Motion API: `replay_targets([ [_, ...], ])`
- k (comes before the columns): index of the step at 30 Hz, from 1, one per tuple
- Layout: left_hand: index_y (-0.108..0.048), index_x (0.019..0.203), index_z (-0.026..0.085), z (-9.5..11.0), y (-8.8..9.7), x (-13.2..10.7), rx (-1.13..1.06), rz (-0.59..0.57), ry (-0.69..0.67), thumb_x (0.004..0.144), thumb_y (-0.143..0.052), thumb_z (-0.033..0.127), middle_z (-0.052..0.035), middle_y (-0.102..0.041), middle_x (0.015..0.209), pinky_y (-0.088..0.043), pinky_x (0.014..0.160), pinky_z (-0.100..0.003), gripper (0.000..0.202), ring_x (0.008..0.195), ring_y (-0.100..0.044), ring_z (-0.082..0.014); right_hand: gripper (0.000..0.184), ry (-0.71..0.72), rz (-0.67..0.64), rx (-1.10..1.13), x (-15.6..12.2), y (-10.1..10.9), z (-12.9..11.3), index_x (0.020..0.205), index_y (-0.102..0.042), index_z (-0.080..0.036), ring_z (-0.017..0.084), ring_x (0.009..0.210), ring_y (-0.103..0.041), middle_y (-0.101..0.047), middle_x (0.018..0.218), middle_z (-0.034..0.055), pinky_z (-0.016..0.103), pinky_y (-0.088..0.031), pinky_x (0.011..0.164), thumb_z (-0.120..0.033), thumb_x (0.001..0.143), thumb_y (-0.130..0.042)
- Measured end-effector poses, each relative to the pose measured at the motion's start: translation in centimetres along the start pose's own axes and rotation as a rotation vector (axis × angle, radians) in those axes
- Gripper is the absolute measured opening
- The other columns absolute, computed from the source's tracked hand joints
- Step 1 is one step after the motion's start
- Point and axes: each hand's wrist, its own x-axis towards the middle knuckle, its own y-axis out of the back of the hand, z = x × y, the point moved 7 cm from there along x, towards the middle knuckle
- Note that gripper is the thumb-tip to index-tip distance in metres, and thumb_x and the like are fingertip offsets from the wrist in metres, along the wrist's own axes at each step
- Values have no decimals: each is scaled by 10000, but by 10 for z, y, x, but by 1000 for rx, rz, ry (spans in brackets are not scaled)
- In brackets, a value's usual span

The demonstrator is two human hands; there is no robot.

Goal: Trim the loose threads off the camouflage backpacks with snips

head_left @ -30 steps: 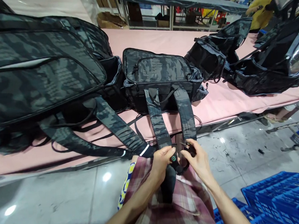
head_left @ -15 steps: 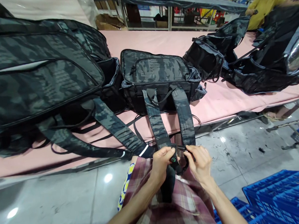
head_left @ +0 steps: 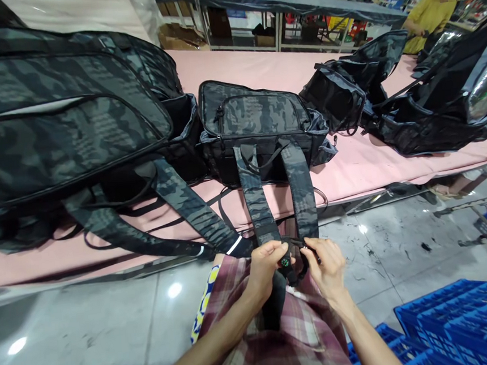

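Observation:
A camouflage backpack [head_left: 258, 113] lies in the middle of the pink-covered table, its two shoulder straps hanging over the front edge towards me. My left hand [head_left: 263, 271] pinches the lower end of the left-hand shoulder strap [head_left: 253, 198], just beside a small round compass [head_left: 284, 262] on black webbing. Close by on the right, my right hand [head_left: 328, 263] has its fingers closed round a thin black piece [head_left: 296, 242] near the lower end of the other shoulder strap [head_left: 301, 189]. Whether that piece is a buckle or webbing, I cannot tell. The fingertips partly cover both strap ends.
A larger camouflage bag [head_left: 63, 119] fills the table's left, its straps [head_left: 197, 215] trailing over the edge. Opened bags [head_left: 426, 121] lie at the right. Blue plastic crates [head_left: 464, 316] stand on the floor right and lower left. A person in yellow [head_left: 427, 18] is at the far right.
Both hands stay almost in place with the same grip. The whole view has shifted very slightly. At the far right, the person in yellow has changed posture.

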Motion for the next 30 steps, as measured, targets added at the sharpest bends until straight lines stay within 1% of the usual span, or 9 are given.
replay_targets([
  [4,-608,627,127,0,0,0,-3,-19,0,613,-702,354,11,-591,539,-423,522,-205,246,507,-546,-108,125,-17,-23,29,0,-2,1,916,-632,-195,162,748,-578,-672,832,50,306,-401,696,-206,850,-527],
  [6,-602,617,127,1,-1,-1,-2,-33,-3,622,-693,354,11,-587,532,-421,520,-207,245,504,-546,-110,129,-17,-28,28,1,-2,1,928,-628,-192,162,762,-578,-670,845,50,307,-403,703,-210,852,-525],
  [11,-627,645,123,4,0,-1,50,-25,-26,625,-682,346,-3,-619,559,-425,541,-210,230,522,-556,-115,135,39,-31,29,3,-4,-3,949,-619,-189,165,768,-574,-669,863,50,310,-401,692,-204,847,-532],
  [16,-621,599,119,4,-1,1,144,-58,-47,646,-660,328,-14,-618,517,-393,497,-193,218,487,-535,-107,107,40,-69,36,4,-5,-3,912,-620,-199,165,722,-567,-669,821,40,308,-391,654,-195,847,-535],
  [24,-604,575,117,1,-1,4,162,-97,-27,645,-649,338,-19,-611,502,-385,476,-196,236,457,-522,-105,105,59,-93,16,6,-2,-2,918,-619,-194,162,740,-571,-676,844,39,307,-396,668,-206,851,-540],
  [27,-598,553,117,0,-2,3,185,-125,-20,645,-647,319,-15,-600,490,-371,463,-191,228,448,-516,-101,122,78,-116,15,7,-2,-3,941,-621,-194,171,765,-578,-679,875,49,313,-402,676,-216,850,-542],
  [30,-593,536,120,-1,-4,3,194,-154,-22,650,-641,298,-11,-595,486,-361,458,-190,216,447,-513,-99,125,90,-143,25,7,-3,-3,928,-633,-196,172,750,-580,-682,854,50,315,-407,676,-215,851,-535],
])
